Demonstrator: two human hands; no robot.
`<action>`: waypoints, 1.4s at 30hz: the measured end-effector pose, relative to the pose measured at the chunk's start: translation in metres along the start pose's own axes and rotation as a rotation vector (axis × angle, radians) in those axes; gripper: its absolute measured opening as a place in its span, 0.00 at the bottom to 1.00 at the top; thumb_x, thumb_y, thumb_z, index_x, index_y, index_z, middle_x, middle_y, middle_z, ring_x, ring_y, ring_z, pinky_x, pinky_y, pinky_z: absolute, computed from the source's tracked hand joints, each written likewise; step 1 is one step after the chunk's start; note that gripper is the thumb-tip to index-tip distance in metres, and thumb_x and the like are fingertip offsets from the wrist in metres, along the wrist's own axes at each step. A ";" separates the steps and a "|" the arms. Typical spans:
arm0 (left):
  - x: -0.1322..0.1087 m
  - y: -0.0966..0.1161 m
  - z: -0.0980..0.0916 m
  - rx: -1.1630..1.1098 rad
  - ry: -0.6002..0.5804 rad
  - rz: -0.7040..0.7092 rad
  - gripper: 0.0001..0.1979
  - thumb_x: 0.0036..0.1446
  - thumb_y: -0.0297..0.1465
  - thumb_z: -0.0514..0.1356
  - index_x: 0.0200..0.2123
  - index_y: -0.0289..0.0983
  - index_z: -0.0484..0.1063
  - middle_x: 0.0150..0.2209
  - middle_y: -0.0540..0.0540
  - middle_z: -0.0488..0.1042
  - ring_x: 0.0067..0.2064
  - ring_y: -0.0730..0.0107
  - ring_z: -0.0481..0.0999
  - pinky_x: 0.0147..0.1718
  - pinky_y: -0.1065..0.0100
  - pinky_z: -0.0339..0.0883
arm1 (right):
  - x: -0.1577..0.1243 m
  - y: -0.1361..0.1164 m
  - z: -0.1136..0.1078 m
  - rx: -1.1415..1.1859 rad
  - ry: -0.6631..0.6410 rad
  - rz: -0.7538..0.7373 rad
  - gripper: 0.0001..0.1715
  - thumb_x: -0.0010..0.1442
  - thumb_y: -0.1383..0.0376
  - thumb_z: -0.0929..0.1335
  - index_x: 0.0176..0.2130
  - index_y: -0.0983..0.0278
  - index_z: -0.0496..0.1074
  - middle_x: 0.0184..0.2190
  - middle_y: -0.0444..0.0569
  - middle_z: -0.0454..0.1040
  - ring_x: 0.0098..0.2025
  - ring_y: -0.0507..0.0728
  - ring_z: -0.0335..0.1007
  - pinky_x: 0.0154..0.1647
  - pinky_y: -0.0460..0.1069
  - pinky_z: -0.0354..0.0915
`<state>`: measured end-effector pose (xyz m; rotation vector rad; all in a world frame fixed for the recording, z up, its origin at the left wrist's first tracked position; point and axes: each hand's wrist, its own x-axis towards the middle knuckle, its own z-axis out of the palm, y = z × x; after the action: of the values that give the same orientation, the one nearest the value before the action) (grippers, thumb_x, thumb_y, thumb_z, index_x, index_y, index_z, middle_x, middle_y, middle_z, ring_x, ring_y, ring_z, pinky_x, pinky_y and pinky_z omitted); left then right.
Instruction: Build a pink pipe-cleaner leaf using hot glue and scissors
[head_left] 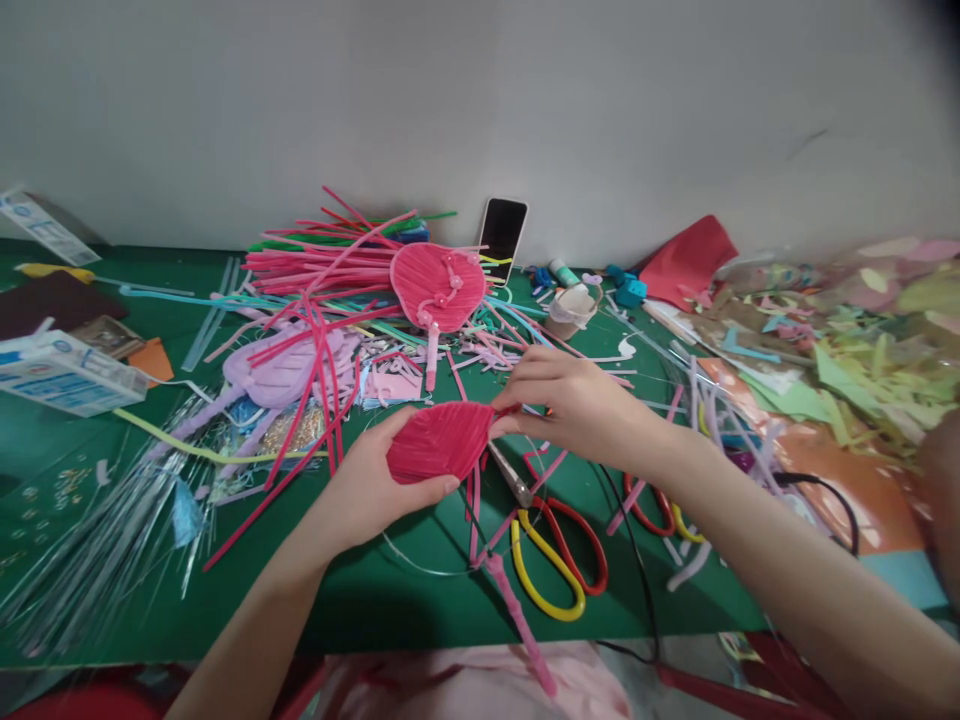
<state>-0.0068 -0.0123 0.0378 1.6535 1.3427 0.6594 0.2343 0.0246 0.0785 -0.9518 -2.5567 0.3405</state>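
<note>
My left hand [375, 482] grips a dark pink oval panel [439, 442] of pipe cleaners laid side by side, thumb along its lower edge. At the panel's right tip my right hand [551, 398] is closed in a pinch on its edge; the fingertips cover what exactly lies between them. Just below, scissors [556, 560] with one yellow and one red handle rest on the table, blades partly under the hands. A pink wrapped handle [521, 625] points toward me over the table edge. Beyond the hands lies a finished-looking pink fan [439, 287] with small flower shapes and a handle.
Loose pink pipe cleaners [322, 270] are heaped behind, beside a purple fan [274, 365]. A phone [502, 235] leans against the wall. Silver strands [112, 530] and a box [67, 370] lie left. Paper scraps [847, 370] and a second pair of scissors [651, 508] are right.
</note>
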 end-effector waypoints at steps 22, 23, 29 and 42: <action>-0.008 -0.001 0.000 -0.104 -0.053 0.034 0.22 0.43 0.39 0.72 0.42 0.40 0.77 0.36 0.50 0.82 0.35 0.60 0.81 0.36 0.65 0.77 | 0.010 0.001 -0.012 0.774 -0.258 0.310 0.20 0.59 0.50 0.70 0.29 0.64 0.76 0.23 0.41 0.71 0.26 0.50 0.63 0.27 0.46 0.59; -0.009 -0.002 -0.001 -0.108 -0.053 0.041 0.21 0.43 0.39 0.72 0.42 0.40 0.77 0.35 0.50 0.82 0.35 0.60 0.81 0.36 0.66 0.77 | 0.009 0.001 -0.008 0.879 -0.268 0.343 0.20 0.58 0.50 0.71 0.28 0.64 0.75 0.22 0.40 0.70 0.26 0.49 0.62 0.27 0.46 0.58; -0.014 -0.004 -0.001 -0.085 -0.029 0.012 0.22 0.41 0.39 0.73 0.41 0.39 0.77 0.35 0.48 0.82 0.36 0.58 0.81 0.37 0.63 0.77 | -0.002 -0.005 0.029 1.626 -0.210 0.579 0.22 0.50 0.53 0.77 0.23 0.65 0.69 0.20 0.40 0.67 0.24 0.48 0.61 0.29 0.45 0.59; -0.013 -0.007 0.002 0.016 0.022 -0.001 0.28 0.46 0.42 0.69 0.49 0.37 0.74 0.43 0.44 0.81 0.42 0.54 0.81 0.47 0.56 0.74 | -0.013 -0.023 0.057 0.910 0.463 0.713 0.20 0.53 0.51 0.74 0.32 0.61 0.67 0.24 0.39 0.64 0.25 0.50 0.58 0.25 0.46 0.56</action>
<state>-0.0124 -0.0246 0.0321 1.6627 1.3680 0.6700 0.2053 -0.0058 0.0318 -1.2886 -1.3131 1.1791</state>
